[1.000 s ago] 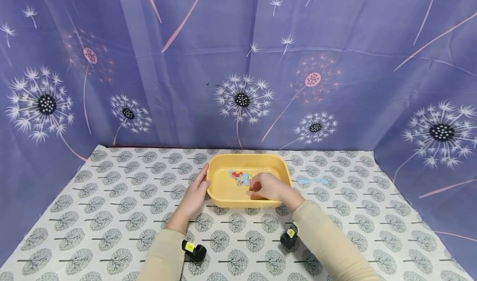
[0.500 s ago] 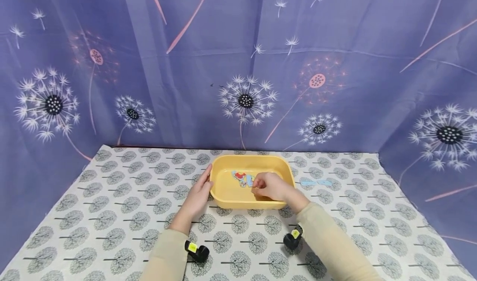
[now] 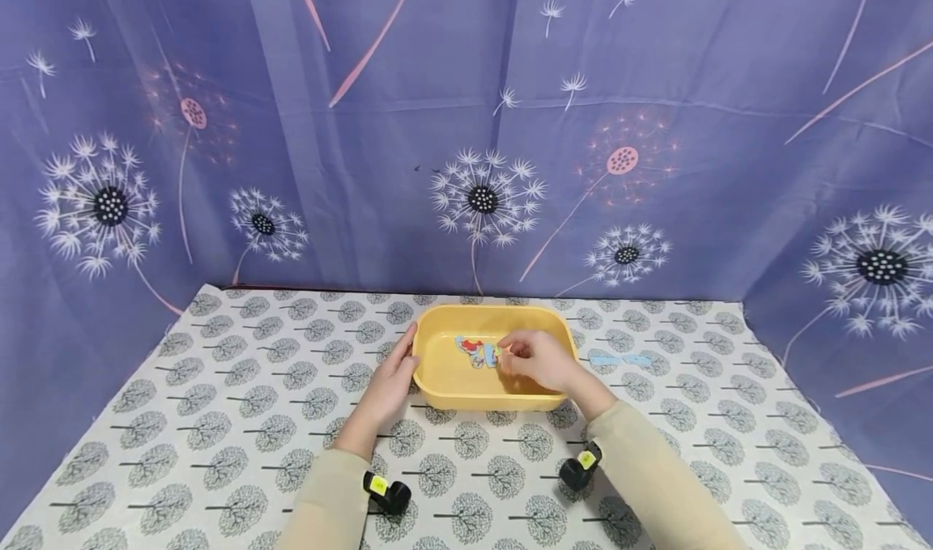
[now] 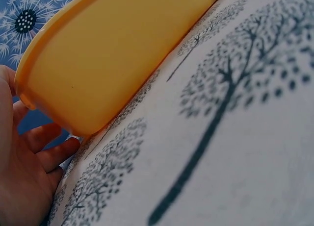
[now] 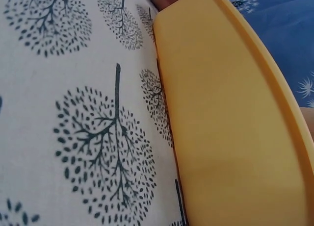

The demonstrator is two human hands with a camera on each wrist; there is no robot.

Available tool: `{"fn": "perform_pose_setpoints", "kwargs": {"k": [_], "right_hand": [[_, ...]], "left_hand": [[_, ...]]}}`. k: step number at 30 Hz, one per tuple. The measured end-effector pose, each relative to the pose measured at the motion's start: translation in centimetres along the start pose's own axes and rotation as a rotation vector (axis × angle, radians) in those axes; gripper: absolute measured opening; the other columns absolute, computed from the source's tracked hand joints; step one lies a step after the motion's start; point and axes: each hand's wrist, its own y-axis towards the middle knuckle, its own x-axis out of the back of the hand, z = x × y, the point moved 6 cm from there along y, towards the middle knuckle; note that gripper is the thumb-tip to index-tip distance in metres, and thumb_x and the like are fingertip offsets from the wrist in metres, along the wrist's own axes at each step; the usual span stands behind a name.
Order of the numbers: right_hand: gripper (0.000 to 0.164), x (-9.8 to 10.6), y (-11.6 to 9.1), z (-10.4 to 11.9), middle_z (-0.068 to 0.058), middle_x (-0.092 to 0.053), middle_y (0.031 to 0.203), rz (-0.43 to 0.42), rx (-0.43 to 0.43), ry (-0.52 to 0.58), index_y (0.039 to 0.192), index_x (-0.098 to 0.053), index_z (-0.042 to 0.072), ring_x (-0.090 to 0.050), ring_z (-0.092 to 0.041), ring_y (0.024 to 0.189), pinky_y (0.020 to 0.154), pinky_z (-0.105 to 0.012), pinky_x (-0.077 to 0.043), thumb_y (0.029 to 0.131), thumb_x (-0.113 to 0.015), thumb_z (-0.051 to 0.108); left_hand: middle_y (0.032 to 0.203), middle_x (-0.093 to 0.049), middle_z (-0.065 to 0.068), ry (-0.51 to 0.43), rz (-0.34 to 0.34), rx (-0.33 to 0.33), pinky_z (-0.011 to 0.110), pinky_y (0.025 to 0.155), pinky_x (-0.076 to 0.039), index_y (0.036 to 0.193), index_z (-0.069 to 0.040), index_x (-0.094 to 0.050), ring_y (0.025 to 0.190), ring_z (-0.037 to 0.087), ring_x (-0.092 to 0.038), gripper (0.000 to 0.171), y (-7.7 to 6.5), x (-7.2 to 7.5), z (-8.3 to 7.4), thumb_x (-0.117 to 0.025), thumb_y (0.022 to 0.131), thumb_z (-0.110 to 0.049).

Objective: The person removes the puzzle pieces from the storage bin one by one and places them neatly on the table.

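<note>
A yellow plastic basin (image 3: 452,384) stands on the patterned cloth. Flat, brightly printed puzzle pieces (image 3: 470,346) lie together on its floor, near the middle. My left hand (image 3: 386,381) holds the basin's left end, thumb at the rim; in the left wrist view, the other fingers bend loosely by the outer wall (image 4: 113,54). Reaching over the near right side, my right hand (image 3: 539,360) pinches a small puzzle piece at the right edge of the group. That piece is mostly covered by my fingertips. In the right wrist view, the basin's wall (image 5: 230,113) hides my working fingers.
Light-blue flat pieces (image 3: 619,360) lie on the cloth right of the basin. White cloth with grey trees (image 3: 255,420) covers the table. A purple dandelion-print curtain (image 3: 379,177) hangs behind and along both sides.
My right hand has moved a puzzle piece up and slightly right, from the near part of the basin floor to beside the grouped pieces. My left hand stays at the basin's end.
</note>
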Motion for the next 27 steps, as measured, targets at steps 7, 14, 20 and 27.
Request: {"fn": "perform_pose_setpoints", "kwargs": {"k": [7, 14, 20, 27], "right_hand": [[0.025, 0.3, -0.4, 0.3, -0.006, -0.069, 0.083, -0.068, 0.029, 0.002, 0.110, -0.064, -0.001, -0.061, -0.009, 0.071, 0.065, -0.020, -0.052, 0.087, -0.063, 0.009], [0.027, 0.7, -0.4, 0.4, -0.008, -0.069, 0.082, -0.089, 0.034, 0.039, 0.110, -0.063, -0.004, -0.061, -0.010, 0.069, 0.062, -0.020, -0.051, 0.086, -0.063, 0.008], [0.028, 1.1, -0.1, 0.6, -0.010, -0.068, 0.082, -0.110, 0.025, 0.083, 0.112, -0.062, -0.005, -0.060, -0.010, 0.068, 0.062, -0.020, -0.051, 0.087, -0.062, 0.008], [0.028, 1.8, -0.1, 0.7, -0.015, -0.068, 0.084, -0.166, 0.018, 0.144, 0.113, -0.061, -0.006, -0.063, -0.019, 0.070, 0.063, -0.021, -0.053, 0.087, -0.062, 0.005]], "left_hand": [[0.154, -0.030, -0.007, -0.015, -0.021, -0.008, 0.058, 0.115, -0.019, 0.143, -0.053, -0.019, 0.142, 0.028, -0.029, 0.051, -0.1, -0.2, 0.3, -0.038, 0.099, -0.035], [0.152, -0.034, -0.006, -0.050, -0.059, -0.005, 0.053, 0.113, -0.030, 0.142, -0.053, -0.024, 0.134, 0.028, -0.042, 0.049, 0.6, -0.4, 0.5, -0.038, 0.099, -0.035], [0.154, -0.031, -0.007, -0.041, -0.080, 0.018, 0.052, 0.107, -0.039, 0.137, -0.061, -0.023, 0.125, 0.028, -0.050, 0.047, 1.2, -0.4, 0.2, -0.037, 0.098, -0.038], [0.154, -0.031, -0.007, -0.035, -0.084, 0.010, 0.056, 0.112, -0.030, 0.137, -0.060, -0.023, 0.135, 0.030, -0.041, 0.047, 1.3, -0.4, 0.2, -0.037, 0.098, -0.038]]}}
